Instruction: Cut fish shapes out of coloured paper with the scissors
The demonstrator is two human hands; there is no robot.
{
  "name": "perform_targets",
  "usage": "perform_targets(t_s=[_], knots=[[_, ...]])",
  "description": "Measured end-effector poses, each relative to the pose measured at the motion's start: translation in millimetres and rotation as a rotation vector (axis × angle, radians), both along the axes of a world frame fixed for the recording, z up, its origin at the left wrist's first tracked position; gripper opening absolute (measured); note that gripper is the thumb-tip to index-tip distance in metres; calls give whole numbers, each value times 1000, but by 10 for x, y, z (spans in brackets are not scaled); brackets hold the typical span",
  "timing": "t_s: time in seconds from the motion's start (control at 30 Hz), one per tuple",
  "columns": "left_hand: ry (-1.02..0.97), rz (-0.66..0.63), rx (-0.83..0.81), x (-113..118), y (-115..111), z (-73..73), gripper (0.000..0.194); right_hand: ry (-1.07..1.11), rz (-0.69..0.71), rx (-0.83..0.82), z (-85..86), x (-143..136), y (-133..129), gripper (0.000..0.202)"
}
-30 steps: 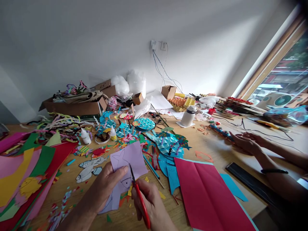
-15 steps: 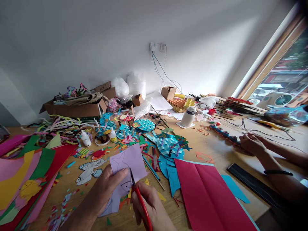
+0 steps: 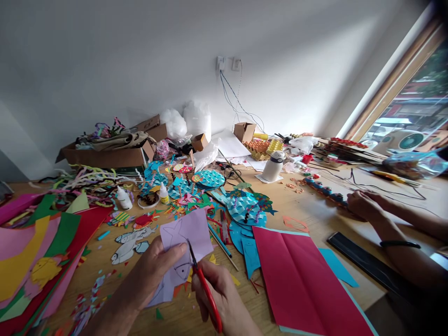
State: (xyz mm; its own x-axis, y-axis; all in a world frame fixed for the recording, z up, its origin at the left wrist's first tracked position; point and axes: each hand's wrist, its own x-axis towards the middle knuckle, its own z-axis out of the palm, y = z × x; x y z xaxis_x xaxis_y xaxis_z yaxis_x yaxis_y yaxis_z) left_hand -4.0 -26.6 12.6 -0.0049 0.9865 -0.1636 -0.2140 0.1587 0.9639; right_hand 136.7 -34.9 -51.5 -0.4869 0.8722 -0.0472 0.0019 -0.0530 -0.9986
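A lilac sheet of paper (image 3: 199,228) with fish outlines drawn on it is pinched by my left hand (image 3: 150,270), thumb on top. My right hand (image 3: 219,294) grips the red-handled scissors (image 3: 207,294). Their dark blades lie at the paper, just right of my left thumb and above the drawn fish head. White paper fish (image 3: 126,249) rest to the left of my left hand. A dark red sheet (image 3: 301,280) lies over a light blue one to the right of my right hand.
Coloured sheets (image 3: 56,233) lie at the left, glue bottles (image 3: 124,198) and blue woven paper shapes (image 3: 245,207) further back. A white flask (image 3: 273,167) stands behind. At the right, another person's hands (image 3: 366,205) are near a black tray-like object (image 3: 364,261).
The view has shifted slightly. The scissors remain at the paper, their blades looking a little closer together, and both hands keep their holds.
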Motion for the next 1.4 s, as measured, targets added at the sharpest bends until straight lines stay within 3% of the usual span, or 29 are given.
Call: perform_targets(t_s=[0.3, 0.57, 1.03, 1.4], knots=[[6, -80, -25, -43, 7, -2, 26, -55, 0, 127, 62, 38, -19, 42], [-5, -18, 14, -43, -4, 0, 29, 33, 45, -9, 47, 3, -22, 37], [58, -2, 17, -35, 3, -29, 32, 9, 8, -12, 44, -18, -15, 30], [59, -41, 8, -95, 14, -64, 31, -106, -3, 212, 33, 26, 4, 37]])
